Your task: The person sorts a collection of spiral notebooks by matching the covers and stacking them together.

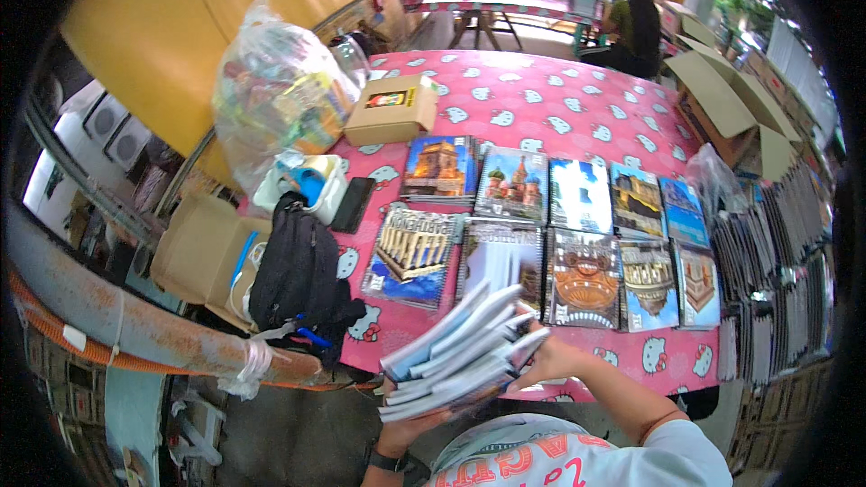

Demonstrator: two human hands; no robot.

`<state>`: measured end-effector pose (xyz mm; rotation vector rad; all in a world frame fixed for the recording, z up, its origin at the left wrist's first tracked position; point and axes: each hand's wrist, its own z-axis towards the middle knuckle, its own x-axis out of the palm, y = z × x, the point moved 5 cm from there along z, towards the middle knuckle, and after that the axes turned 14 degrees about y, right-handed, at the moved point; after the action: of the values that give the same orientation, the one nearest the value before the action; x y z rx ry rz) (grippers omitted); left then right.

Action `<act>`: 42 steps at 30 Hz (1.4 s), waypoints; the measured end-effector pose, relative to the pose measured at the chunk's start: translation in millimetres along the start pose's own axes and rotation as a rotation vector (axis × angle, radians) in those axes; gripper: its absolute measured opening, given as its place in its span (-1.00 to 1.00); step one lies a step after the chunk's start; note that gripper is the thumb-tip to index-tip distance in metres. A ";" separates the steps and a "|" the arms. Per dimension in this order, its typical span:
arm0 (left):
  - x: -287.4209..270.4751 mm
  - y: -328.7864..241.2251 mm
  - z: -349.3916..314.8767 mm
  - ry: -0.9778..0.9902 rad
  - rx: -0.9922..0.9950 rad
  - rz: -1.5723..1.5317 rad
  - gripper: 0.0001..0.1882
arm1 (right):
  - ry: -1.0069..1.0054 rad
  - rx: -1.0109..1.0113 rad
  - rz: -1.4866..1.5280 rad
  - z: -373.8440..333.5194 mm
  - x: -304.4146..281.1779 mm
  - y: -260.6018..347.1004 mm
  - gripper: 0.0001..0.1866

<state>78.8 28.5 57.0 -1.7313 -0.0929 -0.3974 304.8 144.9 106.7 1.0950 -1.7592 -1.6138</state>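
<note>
Just off the table's near edge I carry a loose, fanned stack of notebooks [460, 352] with white page edges facing up. My left hand [419, 424] is closed under the lower left end of the stack, its fingers partly hidden. Around the right end, my right hand [548, 362] grips the same stack. Beyond it, spiral notebooks with landmark photo covers lie in two rows of piles. Nearest the stack are a waterfall-like cover [501, 261], a temple-cover notebook [412, 257] and a reddish-brown carved-building cover [584, 280].
A pink patterned cloth covers the table [559, 95]. At left are a black bag [298, 261], an open carton [203, 257], a white tub [271, 185], a phone [354, 205] and a stuffed plastic bag [280, 90]. Notebook stacks [776, 252] line the right. Two people sit at the back.
</note>
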 end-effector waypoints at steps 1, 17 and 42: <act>6.6 -8.0 15.9 0.089 0.055 0.057 -0.24 | -0.125 -0.037 -0.068 -15.2 -5.0 0.5 0.22; 18.8 23.2 90.1 0.327 -0.019 0.156 -0.25 | -0.481 -0.360 0.046 -41.8 -18.1 -3.9 0.11; 289.8 23.9 126.1 0.537 -0.195 -0.014 -0.53 | -0.890 -0.101 0.029 -296.0 -84.2 28.7 -0.06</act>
<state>383.5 100.0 106.9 -1.7572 0.3313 -0.8902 583.9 46.5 195.9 0.2738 -2.1340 -2.3468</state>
